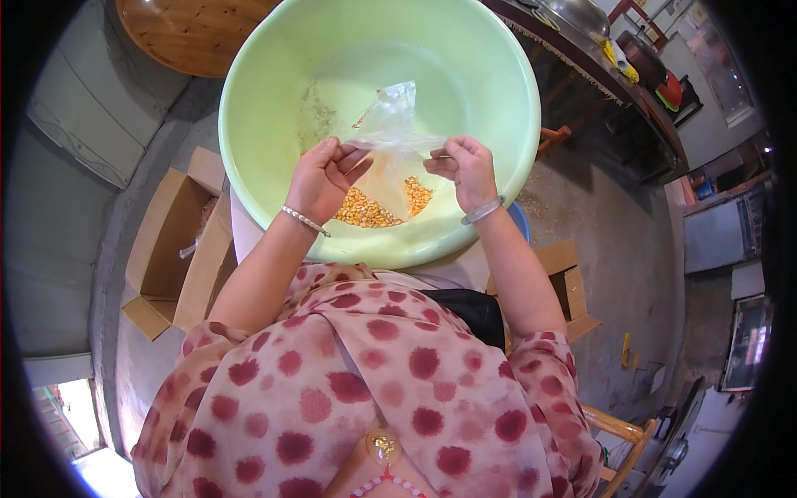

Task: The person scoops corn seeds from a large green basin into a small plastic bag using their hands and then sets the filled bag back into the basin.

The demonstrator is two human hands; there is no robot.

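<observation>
A large pale green plastic basin fills the upper middle, with yellow corn kernels lying in its near part. A clear plastic bag hangs over the kernels, its top drawn crosswise between my hands and partly covering them. My left hand pinches the bag's left end between thumb and forefinger, its other fingers curled. My right hand pinches the right end the same way. Whether anything is inside the bag is hard to tell.
Open cardboard boxes stand at left and right. A round wooden top is at upper left, a dark counter with pots at upper right. A blue container shows behind the basin; a wooden chair is at lower right.
</observation>
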